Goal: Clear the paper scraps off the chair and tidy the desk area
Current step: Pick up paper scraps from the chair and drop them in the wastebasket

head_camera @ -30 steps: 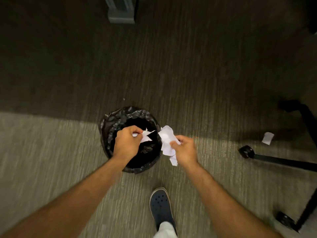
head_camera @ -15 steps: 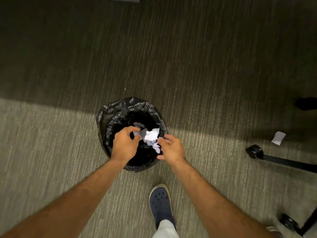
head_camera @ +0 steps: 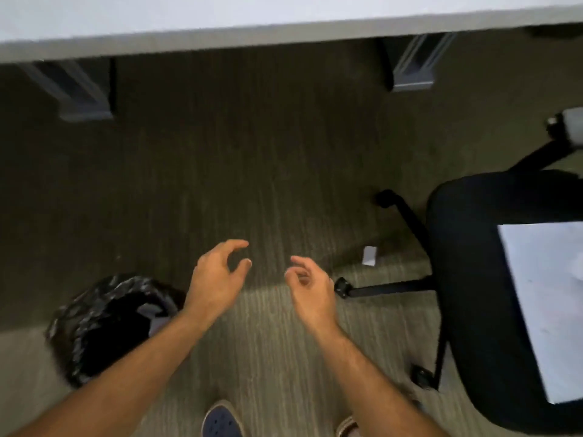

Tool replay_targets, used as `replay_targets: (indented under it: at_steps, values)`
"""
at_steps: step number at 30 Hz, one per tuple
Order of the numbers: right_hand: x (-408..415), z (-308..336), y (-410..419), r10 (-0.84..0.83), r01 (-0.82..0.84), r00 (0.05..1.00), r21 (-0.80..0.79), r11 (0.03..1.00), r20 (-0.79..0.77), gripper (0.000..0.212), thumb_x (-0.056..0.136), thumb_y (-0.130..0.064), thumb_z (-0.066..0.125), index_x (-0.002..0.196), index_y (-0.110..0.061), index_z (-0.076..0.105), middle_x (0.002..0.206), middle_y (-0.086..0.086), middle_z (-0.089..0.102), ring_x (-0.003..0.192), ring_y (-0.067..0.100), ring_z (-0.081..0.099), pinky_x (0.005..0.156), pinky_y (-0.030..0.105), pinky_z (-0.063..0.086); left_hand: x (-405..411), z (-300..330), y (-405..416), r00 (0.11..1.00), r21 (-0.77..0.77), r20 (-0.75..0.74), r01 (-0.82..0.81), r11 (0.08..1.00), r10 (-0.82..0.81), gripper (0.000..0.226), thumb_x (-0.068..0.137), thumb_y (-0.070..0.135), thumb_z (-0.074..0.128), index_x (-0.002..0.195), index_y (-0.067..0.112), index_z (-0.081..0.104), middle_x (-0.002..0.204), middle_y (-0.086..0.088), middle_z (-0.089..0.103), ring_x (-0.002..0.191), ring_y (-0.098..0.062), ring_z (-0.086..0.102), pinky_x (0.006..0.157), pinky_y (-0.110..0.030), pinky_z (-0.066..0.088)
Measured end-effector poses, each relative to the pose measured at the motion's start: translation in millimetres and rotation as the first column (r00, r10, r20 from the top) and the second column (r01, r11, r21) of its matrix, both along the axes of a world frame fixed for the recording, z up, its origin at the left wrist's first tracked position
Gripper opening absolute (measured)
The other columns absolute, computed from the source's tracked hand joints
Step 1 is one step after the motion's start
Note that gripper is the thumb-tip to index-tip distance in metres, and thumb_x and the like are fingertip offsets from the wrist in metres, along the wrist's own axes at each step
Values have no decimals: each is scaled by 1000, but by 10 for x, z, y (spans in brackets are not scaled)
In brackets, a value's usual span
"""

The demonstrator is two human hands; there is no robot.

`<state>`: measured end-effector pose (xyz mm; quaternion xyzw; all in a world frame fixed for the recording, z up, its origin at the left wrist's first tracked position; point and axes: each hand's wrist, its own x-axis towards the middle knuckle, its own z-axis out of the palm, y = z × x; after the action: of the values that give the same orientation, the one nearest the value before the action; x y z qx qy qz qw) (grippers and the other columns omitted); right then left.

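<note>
My left hand (head_camera: 217,279) and my right hand (head_camera: 310,287) hover empty above the carpet, fingers loosely curled and apart. A bin lined with a black bag (head_camera: 85,323) stands at the lower left, with pale paper scraps (head_camera: 154,313) showing inside. To the right is a black office chair (head_camera: 467,279) with a large white sheet of paper (head_camera: 549,304) lying on its seat. One small white paper scrap (head_camera: 369,256) lies on the carpet beside the chair's base.
The white desk edge (head_camera: 284,29) runs along the top, with grey desk legs at the left (head_camera: 82,93) and right (head_camera: 413,67). The chair's wheeled black legs (head_camera: 388,287) spread over the carpet. My shoes (head_camera: 220,421) show at the bottom.
Both hands let go of the paper scraps into the bin and lifted away empty. The view swung up and to the right, so the bin shifted left and the chair and desk appeared.
</note>
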<state>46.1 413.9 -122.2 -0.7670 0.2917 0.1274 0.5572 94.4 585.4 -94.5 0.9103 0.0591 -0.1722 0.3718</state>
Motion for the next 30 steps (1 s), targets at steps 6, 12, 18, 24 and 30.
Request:
replay_targets:
  at_steps: [6, 12, 18, 24, 30]
  values:
    - [-44, 917, -2325, -189, 202, 972, -87, 975, 139, 25, 95, -15, 63, 116, -26, 68, 84, -9, 70, 78, 4, 66, 72, 15, 51, 298, 733, -2200, 941, -117, 65, 337, 934, -331, 35, 89, 18, 71, 123, 25, 68, 115, 13, 69, 106, -1, 63, 95, -33, 53]
    - [-467, 1187, -4050, -334, 364, 929, -236, 901, 159, 20, 95, -19, 62, 111, -28, 69, 95, -11, 69, 81, 7, 66, 75, 24, 55, 109, 865, -3856, 889, -115, 131, 454, 884, -439, 37, 89, 19, 71, 125, 27, 66, 118, 12, 68, 109, -4, 62, 97, -35, 53]
    - [-1274, 904, -5647, -366, 341, 930, -394, 854, 10, 27, 92, -15, 61, 118, -17, 69, 104, 4, 71, 91, 19, 65, 86, 35, 54, -381, 661, -5496, 762, -55, 64, 648, 760, -645, 42, 95, 30, 65, 136, 32, 55, 139, 11, 56, 127, -11, 53, 109, -33, 43]
    - [-1712, 412, -6087, -233, 73, 941, -524, 848, -246, 55, 87, -25, 70, 139, -20, 52, 140, 10, 51, 124, 35, 43, 99, 45, 45, -459, 256, -6266, 542, 112, -33, 837, 536, -840, 59, 96, 29, 62, 149, 29, 38, 155, 6, 36, 138, -19, 41, 109, -34, 37]
    - [-1890, 120, -5959, -174, -13, 914, -454, 891, -367, 86, 81, -61, 66, 151, -26, 31, 155, 9, 30, 134, 40, 31, 101, 48, 44, -463, -17, -6810, 437, 253, -115, 881, 399, -892, 81, 93, 37, 65, 158, 26, 19, 166, -5, 12, 151, -28, 18, 115, -43, 30]
